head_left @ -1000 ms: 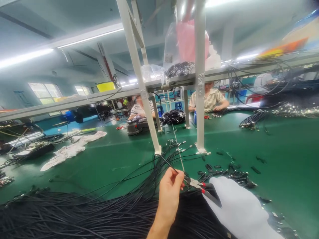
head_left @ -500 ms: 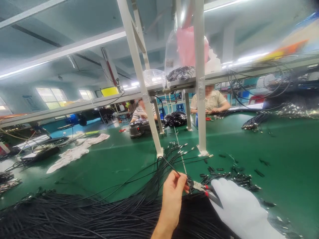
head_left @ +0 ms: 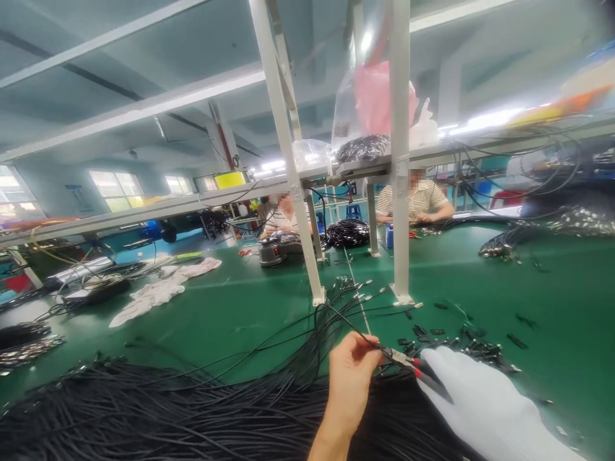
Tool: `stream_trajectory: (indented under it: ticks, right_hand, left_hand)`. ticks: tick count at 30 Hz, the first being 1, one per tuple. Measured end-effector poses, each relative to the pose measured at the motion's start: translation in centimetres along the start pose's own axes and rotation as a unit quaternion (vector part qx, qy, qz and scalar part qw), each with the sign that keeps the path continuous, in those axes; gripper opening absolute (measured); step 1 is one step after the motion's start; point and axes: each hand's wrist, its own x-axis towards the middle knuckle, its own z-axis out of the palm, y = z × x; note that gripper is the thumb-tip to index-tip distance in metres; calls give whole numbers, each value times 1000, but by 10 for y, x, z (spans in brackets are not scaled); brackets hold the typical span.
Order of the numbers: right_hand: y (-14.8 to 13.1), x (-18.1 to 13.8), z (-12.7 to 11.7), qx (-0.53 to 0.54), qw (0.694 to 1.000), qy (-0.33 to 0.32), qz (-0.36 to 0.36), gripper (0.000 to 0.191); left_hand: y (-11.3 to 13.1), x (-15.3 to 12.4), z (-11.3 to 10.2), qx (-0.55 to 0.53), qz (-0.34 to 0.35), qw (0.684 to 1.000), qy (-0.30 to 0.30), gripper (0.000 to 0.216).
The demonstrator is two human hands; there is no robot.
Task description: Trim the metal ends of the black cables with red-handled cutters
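Observation:
My bare left hand (head_left: pixel 353 371) pinches a black cable (head_left: pixel 342 316) near its end, thumb against fingers. The cable runs back toward the foot of a white post. In my white-gloved right hand (head_left: pixel 475 397) are pliers (head_left: pixel 420 369) with red and black handles. Their metal jaws meet the black cable end just right of my left fingertips; whether they bite on it I cannot make out. Below both hands spreads a large heap of black cables (head_left: pixel 192 416). Small black connector pieces (head_left: pixel 473 346) lie loose beyond my right hand.
White shelf posts (head_left: pixel 401 192) stand on the green table (head_left: pixel 259 294). A white cloth (head_left: pixel 158 294) lies at the left. Behind the posts are a grey machine (head_left: pixel 271 251) and a coil of black cable (head_left: pixel 348 234). Two people in striped shirts sit across the table.
The view has swung slightly left, so everything sits further right. The pliers' handles look closer together than before. My left hand still pinches the cable beside the jaws.

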Motion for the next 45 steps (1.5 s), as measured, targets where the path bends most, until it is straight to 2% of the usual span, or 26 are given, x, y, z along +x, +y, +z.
stream_trajectory:
  ticks: [3,5,10,13,19,25,29,35,41,45]
  right_hand:
    - [-7,5,-10,-16,1000,11,8,30]
    - [-15,10,-22,-24,999,-14,27,35]
    - [-40,24,-54,-30,984,-157,80,39]
    - [-52,31,-69,-41,972,-210,95,41]
    - [-68,39,-90,-58,958,-257,110,38]
    - [-76,46,-104,-52,955,-258,136,29]
    - [-73,47,-103,-61,961,-238,130,25]
    - [-63,43,-84,-58,973,-201,98,22]
    - [-46,43,-71,-71,979,-174,85,14]
    - [-41,41,-73,-67,982,-165,69,15]
  left_hand:
    - [-3,-2,3,33,42,998,40,12]
    - [-5,-5,4,75,78,992,69,13]
    - [-12,-9,1,218,195,946,141,17]
    - [-15,-10,-2,269,259,914,161,20]
    - [-16,-7,-5,334,330,864,182,20]
    - [-20,-2,-9,345,365,845,182,19]
    - [-20,1,-11,335,352,856,178,21]
    - [-10,-2,-6,293,283,896,175,18]
    - [-7,-2,-3,272,249,922,121,24]
    - [-2,-3,1,211,159,959,101,30]
